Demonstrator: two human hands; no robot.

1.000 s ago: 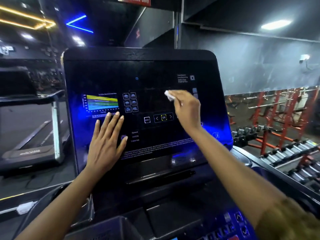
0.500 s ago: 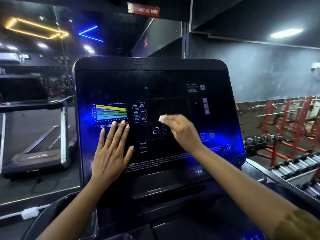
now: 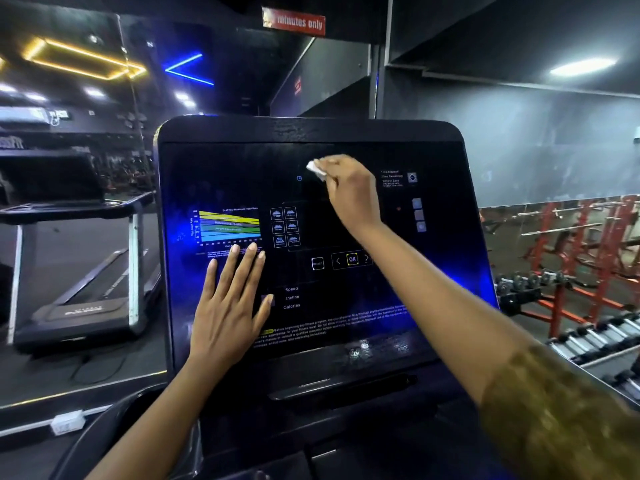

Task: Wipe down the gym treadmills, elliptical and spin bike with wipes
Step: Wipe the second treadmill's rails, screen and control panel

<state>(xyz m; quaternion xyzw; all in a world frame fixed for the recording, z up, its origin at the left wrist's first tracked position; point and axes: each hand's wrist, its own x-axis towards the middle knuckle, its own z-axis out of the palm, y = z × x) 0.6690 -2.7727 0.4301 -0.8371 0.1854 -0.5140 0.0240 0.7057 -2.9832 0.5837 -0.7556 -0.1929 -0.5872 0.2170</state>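
Fingers of the right hand are curled round a small white wipe, which sticks out past the fingertips and is pressed against the upper middle of the treadmill console, just right of a small blue clock icon. The right forearm runs down and to the right across the panel to an olive-gold sleeve at the lower right corner. The left hand lies flat on the lower left of the same dark panel, fingers straight and close together, thumb spread to the right, holding nothing. Its fingertips reach just under a coloured heart-rate chart. Between the two hands sits a block of six small program icons. Lower down are a reset button and a yellow-edged OK button flanked by arrows, the right arrow partly hidden by the forearm. The words Speed, Incline and Calories are printed near the left thumb, and lines of small warning text run along the panel's bottom edge. Blue light glows on the console's glossy face. Beyond it on the left stands a second treadmill, well apart, and a small white object lies low near the left edge. On the right are red weight racks and a row of dumbbells. A red sign overhead reads "minutes only".
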